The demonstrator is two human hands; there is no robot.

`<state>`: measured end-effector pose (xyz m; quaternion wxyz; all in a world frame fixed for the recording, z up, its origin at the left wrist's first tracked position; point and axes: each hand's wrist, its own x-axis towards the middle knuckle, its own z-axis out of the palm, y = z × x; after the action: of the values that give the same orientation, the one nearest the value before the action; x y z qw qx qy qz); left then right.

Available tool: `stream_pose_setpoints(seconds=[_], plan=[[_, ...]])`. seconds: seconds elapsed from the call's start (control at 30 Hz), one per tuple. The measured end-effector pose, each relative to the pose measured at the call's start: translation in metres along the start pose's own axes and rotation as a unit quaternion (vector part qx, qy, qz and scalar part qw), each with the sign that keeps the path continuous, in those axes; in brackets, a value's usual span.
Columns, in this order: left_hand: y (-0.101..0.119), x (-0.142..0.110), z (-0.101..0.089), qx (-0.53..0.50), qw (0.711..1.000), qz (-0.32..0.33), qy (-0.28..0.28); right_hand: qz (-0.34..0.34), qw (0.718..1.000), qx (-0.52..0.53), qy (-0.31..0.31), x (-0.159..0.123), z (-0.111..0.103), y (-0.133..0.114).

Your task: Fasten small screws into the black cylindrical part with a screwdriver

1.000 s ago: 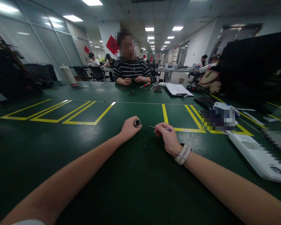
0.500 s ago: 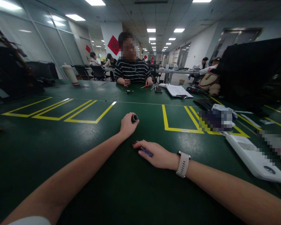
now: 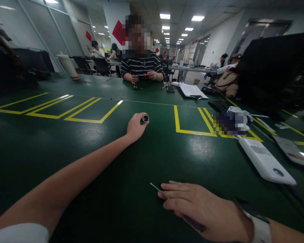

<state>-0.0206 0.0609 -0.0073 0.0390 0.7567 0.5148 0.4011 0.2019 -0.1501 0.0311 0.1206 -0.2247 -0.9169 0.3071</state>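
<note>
My left hand [image 3: 134,129], arm stretched forward over the green table, is closed round a short black cylinder [image 3: 145,118]. Its round, silvery-rimmed end faces up toward me; most of its body is hidden in my fingers. Nearer to me on the right, my right hand [image 3: 196,204] holds a screwdriver [image 3: 193,223] under its palm and fingers. The thin metal shaft points forward and left past my fingertips, and part of the dark purplish handle shows below the hand. The screwdriver and the cylinder are well apart.
Across the green table [image 3: 111,162], a person [image 3: 142,64] holds a red-handled screwdriver [image 3: 145,75]. Papers on a clipboard [image 3: 193,91] lie at the back. A white device [image 3: 267,162] lies on the right. Yellow tape [image 3: 195,132] marks the tabletop; a pale cup [image 3: 69,67] stands back left.
My right hand has drawn back toward me and to the right with the screwdriver, whose shaft now shows. My left hand keeps the cylinder. The person opposite has raised the red-handled screwdriver between both hands.
</note>
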Motion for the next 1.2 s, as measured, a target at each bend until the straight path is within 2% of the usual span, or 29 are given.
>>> stream_pose_setpoints(seconds=[0.07,0.2,0.33,0.43,0.5,0.6,0.67,0.73,0.9,1.1,1.2], plan=[[0.002,-0.001,0.0,-0.029,1.0,-0.008,0.004,0.011,0.999,0.023,0.02,-0.002,0.0,-0.001],[0.012,-0.008,-0.003,-0.151,0.987,-0.059,0.016,0.019,0.991,0.078,0.111,-0.002,0.0,0.003],[0.038,-0.024,-0.018,-0.291,0.941,-0.171,-0.018,0.038,0.981,0.124,0.141,-0.003,0.0,0.005],[0.063,-0.038,-0.036,-0.361,0.896,-0.255,-0.031,0.1,0.961,0.18,0.184,-0.006,0.0,0.004],[0.079,-0.046,-0.049,-0.412,0.855,-0.312,-0.046,0.15,0.924,0.247,0.249,-0.008,0.001,0.005],[0.099,-0.057,-0.068,-0.479,0.793,-0.366,-0.083,0.191,0.83,0.372,0.368,-0.01,0.006,0.009],[0.108,-0.064,-0.077,-0.515,0.762,-0.379,-0.099,0.201,0.778,0.427,0.414,-0.01,0.009,0.011],[0.115,-0.071,-0.082,-0.54,0.74,-0.39,-0.091,0.206,0.761,0.449,0.421,-0.01,0.011,0.011],[0.125,-0.085,-0.084,-0.55,0.723,-0.41,-0.088,0.196,0.791,0.44,0.378,-0.013,0.013,0.012],[0.123,-0.094,-0.081,-0.529,0.728,-0.417,-0.129,0.199,0.829,0.383,0.355,-0.015,0.017,0.014],[0.123,-0.096,-0.08,-0.515,0.732,-0.423,-0.144,0.216,0.857,0.316,0.345,-0.014,0.014,0.01]])
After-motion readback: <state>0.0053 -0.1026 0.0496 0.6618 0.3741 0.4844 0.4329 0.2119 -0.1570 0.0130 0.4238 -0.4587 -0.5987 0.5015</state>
